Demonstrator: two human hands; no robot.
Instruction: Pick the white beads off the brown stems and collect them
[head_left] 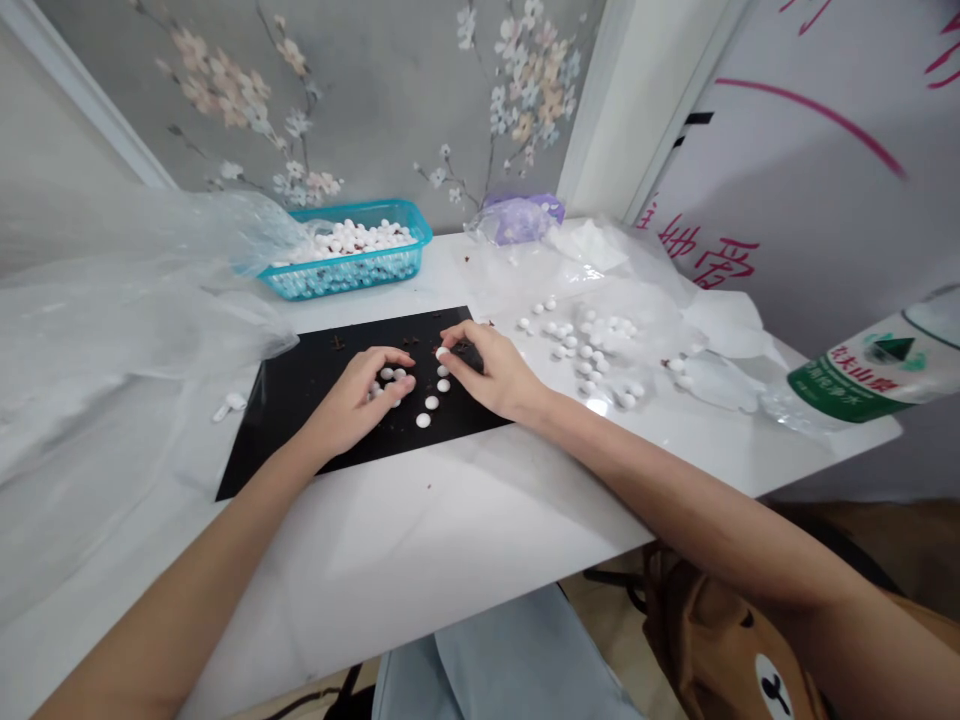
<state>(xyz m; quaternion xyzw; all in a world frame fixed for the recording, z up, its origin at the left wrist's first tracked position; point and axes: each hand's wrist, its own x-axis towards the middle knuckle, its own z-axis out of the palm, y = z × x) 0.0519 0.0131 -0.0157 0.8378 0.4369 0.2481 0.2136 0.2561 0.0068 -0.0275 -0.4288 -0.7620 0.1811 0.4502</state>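
Observation:
On the black board [292,410], my left hand [352,405] curves around several small white button-shaped pieces [388,374]. Its thumb and fingers are apart, with the pieces lying between them. My right hand [495,370] pinches one white piece [442,354] between thumb and fingertips at the far end of a short row. Nearer me, the row continues with white pieces [431,403] lying loose on the board. Small dark brown bits [337,342] are scattered towards the board's far edge.
A blue plastic basket [345,272] full of white pieces stands behind the board. Clear plastic sheeting [112,340] covers the left side. More white pieces [585,350] lie at right, near thin plastic bags [652,290] and a large water bottle [870,370].

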